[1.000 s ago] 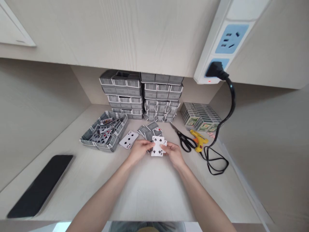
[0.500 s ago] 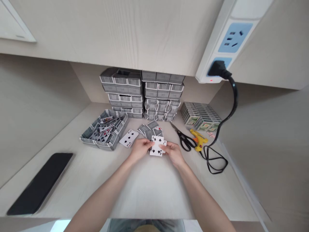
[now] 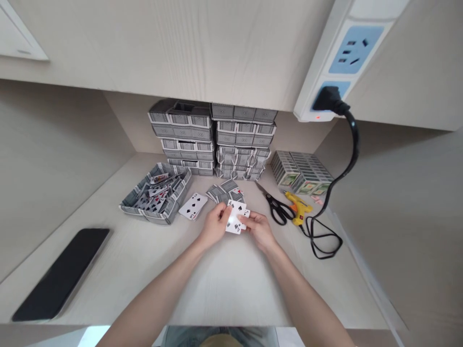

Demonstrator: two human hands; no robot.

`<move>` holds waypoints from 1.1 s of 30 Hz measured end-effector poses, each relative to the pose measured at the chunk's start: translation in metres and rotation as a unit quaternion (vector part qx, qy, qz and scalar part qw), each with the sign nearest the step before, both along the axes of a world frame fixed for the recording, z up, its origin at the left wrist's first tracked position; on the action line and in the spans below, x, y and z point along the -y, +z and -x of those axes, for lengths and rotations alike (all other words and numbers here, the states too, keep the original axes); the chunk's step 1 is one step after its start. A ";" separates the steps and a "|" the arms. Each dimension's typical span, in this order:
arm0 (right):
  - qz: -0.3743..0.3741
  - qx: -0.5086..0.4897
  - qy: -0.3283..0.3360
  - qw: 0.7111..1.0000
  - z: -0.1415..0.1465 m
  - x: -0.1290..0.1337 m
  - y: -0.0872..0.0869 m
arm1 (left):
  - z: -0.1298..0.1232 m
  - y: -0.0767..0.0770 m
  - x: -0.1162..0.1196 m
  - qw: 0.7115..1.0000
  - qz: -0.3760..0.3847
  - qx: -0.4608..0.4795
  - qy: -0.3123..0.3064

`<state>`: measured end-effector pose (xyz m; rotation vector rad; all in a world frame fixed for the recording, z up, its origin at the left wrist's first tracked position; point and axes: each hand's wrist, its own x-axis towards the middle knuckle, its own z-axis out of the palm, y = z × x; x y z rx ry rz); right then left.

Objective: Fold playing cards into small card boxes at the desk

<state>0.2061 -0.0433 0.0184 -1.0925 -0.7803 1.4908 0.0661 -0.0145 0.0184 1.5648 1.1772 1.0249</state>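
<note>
Two overlapping playing cards [image 3: 236, 218], a four of spades on top of a five, are held up between my hands. My left hand [image 3: 215, 223] pinches the left edge, its thumb near the upper corner. My right hand [image 3: 259, 228] grips the right side with its thumb on the card face. Just behind lie loose grey-backed cards [image 3: 220, 192], fanned on the table. A face-up three of spades [image 3: 193, 206] lies left of them. Farther left, a box made of folded cards [image 3: 162, 220] holds many loose cards.
Stacked card-made boxes [image 3: 186, 130] stand at the back. Card packs [image 3: 306, 173] are at back right. Black scissors [image 3: 277, 208] and a yellow glue gun [image 3: 299, 206] with a looped cable lie right. A black phone [image 3: 63, 272] lies left; a power strip [image 3: 347, 62] hangs above.
The four of spades has tilted slightly clockwise between my hands. My left hand has shifted a little right and its thumb has moved up the card.
</note>
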 end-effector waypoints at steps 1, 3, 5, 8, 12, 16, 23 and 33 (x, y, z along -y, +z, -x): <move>-0.004 0.001 0.001 1.000 0.001 0.000 0.000 | 0.001 -0.001 0.000 1.000 0.000 -0.006 0.000; -0.014 0.005 0.002 1.000 0.002 0.001 0.000 | 0.002 -0.003 -0.001 1.000 -0.007 -0.027 -0.001; -0.023 0.010 0.004 1.000 0.003 0.001 0.000 | 0.004 -0.004 -0.002 0.999 -0.017 -0.046 -0.003; -0.037 0.018 0.001 0.999 0.004 0.002 0.000 | 0.006 -0.004 -0.003 0.998 -0.019 -0.057 -0.005; -0.053 0.048 -0.030 0.997 0.001 0.002 0.003 | 0.006 0.001 -0.003 0.999 -0.018 -0.032 -0.014; -0.064 0.078 -0.064 0.993 -0.005 0.000 0.004 | 0.008 0.007 -0.003 0.996 0.023 0.026 -0.087; -0.069 0.094 -0.080 0.990 -0.011 -0.003 -0.001 | 0.010 0.011 -0.006 0.987 0.089 0.031 -0.128; -0.065 0.095 -0.075 0.990 -0.009 -0.002 0.000 | 0.008 0.004 -0.005 0.996 0.019 -0.035 -0.083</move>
